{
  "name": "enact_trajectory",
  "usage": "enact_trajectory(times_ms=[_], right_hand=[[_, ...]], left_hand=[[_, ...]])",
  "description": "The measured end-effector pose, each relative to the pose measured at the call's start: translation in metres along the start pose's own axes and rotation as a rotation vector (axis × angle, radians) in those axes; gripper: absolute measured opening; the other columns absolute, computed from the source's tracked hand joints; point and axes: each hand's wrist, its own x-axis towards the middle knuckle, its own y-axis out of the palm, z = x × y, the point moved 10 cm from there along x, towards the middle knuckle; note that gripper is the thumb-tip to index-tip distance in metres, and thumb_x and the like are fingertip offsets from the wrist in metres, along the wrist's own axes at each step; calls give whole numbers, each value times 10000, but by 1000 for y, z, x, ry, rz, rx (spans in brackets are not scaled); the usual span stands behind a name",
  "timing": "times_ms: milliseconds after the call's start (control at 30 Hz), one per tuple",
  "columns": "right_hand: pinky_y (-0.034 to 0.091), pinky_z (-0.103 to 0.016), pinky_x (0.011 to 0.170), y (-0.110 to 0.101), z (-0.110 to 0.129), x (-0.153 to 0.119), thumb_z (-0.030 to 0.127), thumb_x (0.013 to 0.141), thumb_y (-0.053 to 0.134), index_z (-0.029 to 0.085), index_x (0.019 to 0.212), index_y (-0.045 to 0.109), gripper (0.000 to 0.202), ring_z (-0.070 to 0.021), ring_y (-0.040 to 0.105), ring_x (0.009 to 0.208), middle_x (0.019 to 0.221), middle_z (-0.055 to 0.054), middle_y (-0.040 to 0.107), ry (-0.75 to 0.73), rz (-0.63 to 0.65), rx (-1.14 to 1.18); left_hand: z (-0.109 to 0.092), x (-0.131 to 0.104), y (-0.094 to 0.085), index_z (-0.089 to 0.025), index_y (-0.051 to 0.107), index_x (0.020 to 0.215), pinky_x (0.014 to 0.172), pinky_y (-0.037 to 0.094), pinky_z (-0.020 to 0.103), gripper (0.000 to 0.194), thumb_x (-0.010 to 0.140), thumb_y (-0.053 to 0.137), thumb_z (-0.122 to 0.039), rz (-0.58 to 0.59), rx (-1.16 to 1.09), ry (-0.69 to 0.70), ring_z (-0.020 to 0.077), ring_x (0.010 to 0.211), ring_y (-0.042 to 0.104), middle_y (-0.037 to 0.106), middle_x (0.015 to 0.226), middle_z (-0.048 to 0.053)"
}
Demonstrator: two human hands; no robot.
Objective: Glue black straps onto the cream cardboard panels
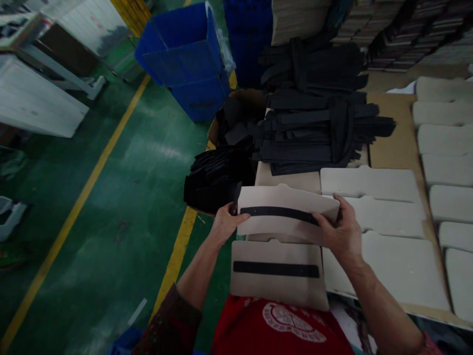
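Observation:
A pale beige board is bowed between my two hands, with a black strip lying along its length. My left hand grips the left end, thumb on the strip's end; a dark piece sticks up by its fingers. At the right end, my right hand pinches the board, its thumb on the strip's other end. Just below, nearest my body, lies a second beige board with a straight black strip across it.
Bundles of black strips lie beyond the board. Stacks of beige boards cover the table's right side. Left of the table, a carton and a pile of black pieces stand near a blue bin. Yellow lines mark the green floor.

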Motion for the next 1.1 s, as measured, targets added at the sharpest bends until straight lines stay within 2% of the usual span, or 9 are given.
enact_trajectory(times_ms=[233, 300, 367, 433, 533, 633, 733, 900, 1100], right_hand=[[502, -454, 990, -49, 46, -3, 465, 800, 715, 148, 1399, 482, 717, -294, 608, 1140, 1341, -181, 562, -41, -143, 76], [513, -432, 967, -59, 48, -10, 482, 790, 721, 169, 1405, 486, 729, -283, 618, 1116, 1327, -166, 581, 13, -153, 75], [520, -428, 947, -58, 38, -21, 507, 780, 715, 186, 1403, 491, 736, -274, 634, 1076, 1275, -144, 622, 111, -104, 76], [521, -441, 940, -43, 19, -36, 536, 773, 697, 200, 1389, 501, 729, -274, 643, 1052, 1231, -125, 651, 216, 10, 82], [514, -455, 958, -8, -12, -67, 553, 776, 660, 201, 1350, 530, 686, -286, 637, 1077, 1241, -125, 654, 301, 199, 68], [481, -482, 1011, 18, -36, -94, 520, 808, 614, 172, 1338, 529, 639, -305, 604, 1154, 1279, -147, 634, 262, 276, 34], [477, -505, 1010, 30, -46, -109, 460, 857, 557, 148, 1337, 514, 575, -315, 593, 1157, 1262, -164, 621, 158, 277, -30], [491, -520, 979, 33, -41, -115, 395, 924, 482, 161, 1410, 435, 542, -319, 577, 1121, 1210, -166, 576, 20, 252, -125], [468, -556, 1011, 34, -30, -113, 408, 943, 492, 103, 1433, 387, 587, -339, 499, 1187, 1255, -210, 513, -78, 169, -179]], left_hand=[[-43, -28, -14, -151, 736, 905, 713, 539, 283, 366, 573, 847, -256, -45, -45, 103, 219, 819, 682, 758, 832, 24], [-52, -41, -21, -153, 736, 916, 701, 538, 284, 380, 578, 849, -283, -41, -46, 131, 216, 805, 685, 764, 854, 30], [-48, -53, -28, -159, 736, 944, 689, 537, 286, 397, 589, 843, -299, -18, -41, 105, 214, 786, 688, 769, 872, 35], [-28, -65, -33, -163, 735, 948, 682, 539, 291, 404, 579, 844, -286, 10, -32, 26, 218, 773, 692, 773, 868, 39], [23, -80, -36, -156, 735, 920, 660, 540, 295, 418, 531, 861, -243, 29, -20, -124, 238, 767, 697, 773, 831, 51], [78, -88, -32, -151, 732, 907, 632, 528, 289, 411, 523, 856, -228, 45, -18, -248, 242, 755, 697, 771, 816, 55], [115, -88, -21, -148, 734, 885, 646, 520, 284, 377, 527, 836, -201, 78, -16, -290, 234, 753, 693, 771, 819, 53], [139, -87, -16, -161, 724, 915, 684, 522, 287, 417, 517, 843, -202, 70, -34, -295, 233, 788, 689, 770, 856, 51], [140, -90, -38, -184, 632, 768, 626, 446, 240, 410, 483, 893, -322, -122, 12, -260, 168, 693, 610, 651, 695, -19]])
